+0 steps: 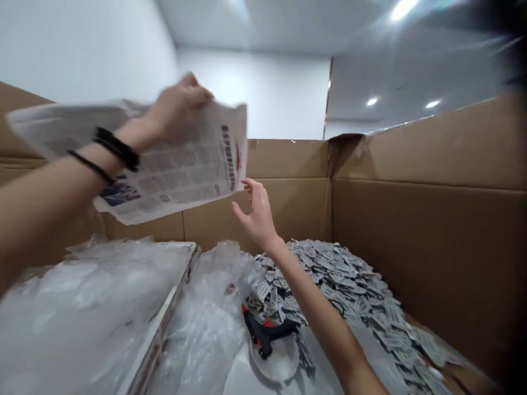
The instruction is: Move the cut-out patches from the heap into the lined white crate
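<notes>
My left hand (183, 107), with dark bands on its wrist, pinches the upper edge of a printed newspaper sheet (185, 170) and holds it up in the air. The sheet hangs sideways, blurred toward its left end. Close to its lower right corner is my right hand (259, 214), thumb and fingers apart, holding nothing; I cannot tell whether a fingertip touches the paper. Below my right forearm, a black glue gun (265, 332) with an orange tip lies across a round white dish (280, 370).
Tall cardboard walls (424, 230) surround the work area. Many folded paper pieces (346, 285) are heaped at the right. Crumpled clear plastic (206, 312) lies in the middle, beside a plastic-covered frame (160, 312) on the left.
</notes>
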The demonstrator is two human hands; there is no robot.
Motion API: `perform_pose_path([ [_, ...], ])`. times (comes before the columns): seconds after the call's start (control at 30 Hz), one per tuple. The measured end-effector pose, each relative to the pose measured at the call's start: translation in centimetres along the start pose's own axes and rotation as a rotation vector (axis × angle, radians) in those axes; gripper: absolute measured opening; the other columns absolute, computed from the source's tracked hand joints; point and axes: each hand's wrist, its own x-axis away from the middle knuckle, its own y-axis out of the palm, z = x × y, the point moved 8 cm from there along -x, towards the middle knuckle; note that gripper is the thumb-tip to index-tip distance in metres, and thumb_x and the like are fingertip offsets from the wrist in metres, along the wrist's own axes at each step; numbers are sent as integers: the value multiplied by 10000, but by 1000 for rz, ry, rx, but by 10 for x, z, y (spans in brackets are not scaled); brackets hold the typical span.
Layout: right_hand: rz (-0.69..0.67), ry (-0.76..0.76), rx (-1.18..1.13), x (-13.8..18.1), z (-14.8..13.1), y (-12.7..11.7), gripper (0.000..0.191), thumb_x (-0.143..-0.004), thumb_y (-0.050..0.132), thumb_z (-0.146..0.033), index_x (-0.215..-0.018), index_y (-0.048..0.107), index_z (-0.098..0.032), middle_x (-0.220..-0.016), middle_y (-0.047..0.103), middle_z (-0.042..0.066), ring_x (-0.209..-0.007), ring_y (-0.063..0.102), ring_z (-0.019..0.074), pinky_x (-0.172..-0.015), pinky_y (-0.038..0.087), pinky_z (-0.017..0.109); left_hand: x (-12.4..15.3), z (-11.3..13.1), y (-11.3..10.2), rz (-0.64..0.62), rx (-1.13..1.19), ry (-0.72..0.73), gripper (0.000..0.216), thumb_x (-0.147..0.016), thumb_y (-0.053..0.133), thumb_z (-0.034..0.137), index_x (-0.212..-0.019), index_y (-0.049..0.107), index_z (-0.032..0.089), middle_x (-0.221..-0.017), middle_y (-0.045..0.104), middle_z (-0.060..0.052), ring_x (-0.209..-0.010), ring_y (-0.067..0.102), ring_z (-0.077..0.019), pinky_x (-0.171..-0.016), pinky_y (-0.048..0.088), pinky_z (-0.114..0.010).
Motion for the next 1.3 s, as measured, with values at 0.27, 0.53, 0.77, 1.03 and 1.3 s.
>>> perform_pose_path([
  [0.27, -454, 80, 290, 70, 97, 84, 362, -850, 564, -175, -1211, 554, -148, -1176, 531, 151, -1115, 476, 302, -964, 442, 433, 10, 121, 187, -131, 46, 297, 300, -974, 426, 100, -1209, 599, 169, -1112, 572, -93, -938, 566, -178, -867, 448, -297],
  [0.53, -659, 408, 248, 133, 205, 149, 368, -773, 538, -80, -1116, 647, -156, -1096, 650, 126, -1039, 591, 278, -902, 464, 379, 113, 135, 337, -340, 315, 148, 464, -892, 351, -3, -1294, 515, 159, -1095, 559, -97, -980, 548, -187, -870, 458, -300],
  [0.77, -37, 735, -450, 79, 221, 81, 183, -719, 414, -138, -692, 585, -197, -640, 613, -16, -602, 596, 150, -615, 481, 254, 145, 126, 315, -218, 436, -55, 539, -865, 401, 47, -1395, 433, 139, -1341, 464, -169, -1305, 375, -284, -1112, 294, -494],
  [1.03, 383, 219, -740, -57, 77, -53, 279, -814, 352, -28, -752, 557, -207, -624, 579, -40, -534, 528, 94, -540, 425, 215, 194, 320, 190, -1165, 1651, 122, 450, -886, 465, 312, -1310, 512, 169, -1244, 595, -59, -1205, 530, -232, -1005, 448, -331],
  [1.3, 267, -2, -754, -75, -12, -72, 346, -779, 378, -40, -664, 601, -278, -603, 551, -15, -528, 513, 137, -487, 435, 251, 238, 329, 197, -1224, 1629, 86, 686, -700, 483, 75, -1381, 467, 157, -1225, 635, -37, -1114, 613, -213, -889, 530, -285],
])
